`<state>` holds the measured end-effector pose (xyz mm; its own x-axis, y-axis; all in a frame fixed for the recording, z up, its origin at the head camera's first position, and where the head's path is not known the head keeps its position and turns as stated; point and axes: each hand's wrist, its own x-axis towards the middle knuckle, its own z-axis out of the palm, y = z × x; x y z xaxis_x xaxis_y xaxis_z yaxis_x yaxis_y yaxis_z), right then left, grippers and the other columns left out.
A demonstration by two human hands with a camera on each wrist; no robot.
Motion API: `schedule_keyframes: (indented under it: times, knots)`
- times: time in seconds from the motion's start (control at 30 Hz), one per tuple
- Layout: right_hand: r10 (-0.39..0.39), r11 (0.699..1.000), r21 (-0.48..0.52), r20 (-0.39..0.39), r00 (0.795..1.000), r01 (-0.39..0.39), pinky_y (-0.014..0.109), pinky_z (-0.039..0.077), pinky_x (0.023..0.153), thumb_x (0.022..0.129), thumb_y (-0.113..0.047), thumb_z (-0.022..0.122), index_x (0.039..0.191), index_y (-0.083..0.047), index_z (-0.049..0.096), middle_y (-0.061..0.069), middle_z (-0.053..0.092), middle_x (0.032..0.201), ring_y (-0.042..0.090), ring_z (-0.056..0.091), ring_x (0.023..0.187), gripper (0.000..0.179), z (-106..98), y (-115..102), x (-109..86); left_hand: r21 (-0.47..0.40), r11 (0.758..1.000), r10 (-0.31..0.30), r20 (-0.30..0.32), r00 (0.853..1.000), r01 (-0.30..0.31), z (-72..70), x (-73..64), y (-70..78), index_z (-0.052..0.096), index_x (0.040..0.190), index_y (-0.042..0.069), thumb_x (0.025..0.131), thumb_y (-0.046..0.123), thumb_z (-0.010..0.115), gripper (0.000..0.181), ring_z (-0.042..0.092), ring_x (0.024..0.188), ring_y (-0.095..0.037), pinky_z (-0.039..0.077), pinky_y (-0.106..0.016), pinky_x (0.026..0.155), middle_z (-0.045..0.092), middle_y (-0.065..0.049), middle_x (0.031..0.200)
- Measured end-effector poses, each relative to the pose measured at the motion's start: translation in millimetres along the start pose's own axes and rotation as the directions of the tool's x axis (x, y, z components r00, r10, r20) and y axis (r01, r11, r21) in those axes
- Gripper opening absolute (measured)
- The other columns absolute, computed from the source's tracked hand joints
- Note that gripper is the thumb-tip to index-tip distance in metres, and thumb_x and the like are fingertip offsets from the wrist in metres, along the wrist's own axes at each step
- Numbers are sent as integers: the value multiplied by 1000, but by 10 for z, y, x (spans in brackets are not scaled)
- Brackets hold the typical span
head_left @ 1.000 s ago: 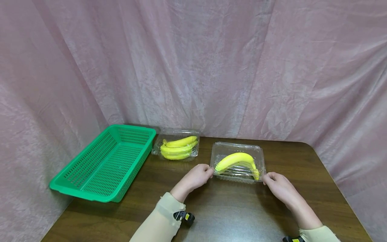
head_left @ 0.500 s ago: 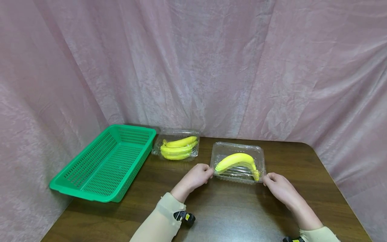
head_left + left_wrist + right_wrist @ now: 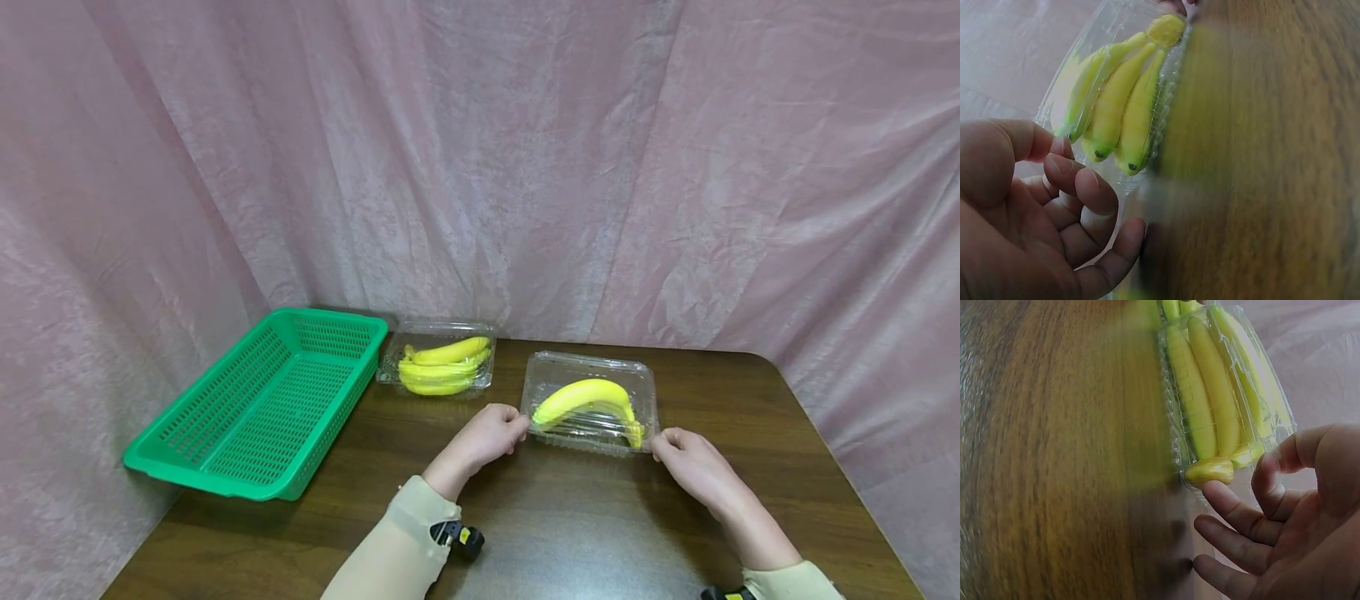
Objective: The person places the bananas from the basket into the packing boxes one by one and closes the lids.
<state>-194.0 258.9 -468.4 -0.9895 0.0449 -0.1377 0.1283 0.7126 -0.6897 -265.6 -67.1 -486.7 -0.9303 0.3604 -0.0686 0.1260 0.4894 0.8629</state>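
A clear plastic clamshell box (image 3: 553, 373) rests on the wooden table with a bunch of yellow bananas (image 3: 591, 396) inside. Its lid appears to be down. My left hand (image 3: 482, 437) pinches the box's near left corner between thumb and index finger. In the left wrist view, the bananas' greenish tips (image 3: 1113, 137) lie close to those fingers. At the near right corner, my right hand (image 3: 697, 465) pinches the rim, its other fingers spread loosely. The right wrist view shows the banana stem (image 3: 1210, 470) beside that hand.
To the left of the held box, at the back, stands a second clear box (image 3: 438, 330) containing several bananas (image 3: 441, 367). A green perforated basket (image 3: 288, 408) sits at the far left. Pink curtains (image 3: 480, 167) hang behind the wooden table (image 3: 570, 525).
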Motion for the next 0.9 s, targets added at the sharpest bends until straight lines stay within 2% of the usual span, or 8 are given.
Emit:
schedule_keyframes:
  times: [0.27, 0.63, 0.9]
  knots:
    - [-3, 1000, -29, -4, 1000, 3, 40, 42, 80, 109, -32, 55, 99, -9, 72, 7, 68, 107, 27, 55, 97, 30, -2, 10, 12, 31, 999, 10, -4, 1000, -10, -14, 9, -10, 72, 84, -7, 101, 15, 58, 32, 48, 57, -12, 34, -28, 54, 54, 5, 62]
    - [-24, 999, -44, 1, 1000, 24, 41, 42, 80, 111, -33, 53, 99, -10, 72, 7, 68, 108, 27, 56, 97, 32, -29, -4, 29, 57, 998, 23, -4, 1000, -23, -39, 11, 17, 74, 80, 0, 103, 16, 58, 32, 44, 56, -12, 34, -28, 55, 55, 5, 62]
    - [-43, 997, -59, -6, 999, 43, 45, 45, 88, 113, -34, 53, 101, -12, 74, 15, 68, 127, 31, 60, 110, 34, -43, 15, -2, 68, 998, 3, 0, 1000, -3, -40, -4, 30, 76, 84, -2, 100, 16, 58, 30, 44, 57, -12, 34, -29, 56, 56, 5, 64]
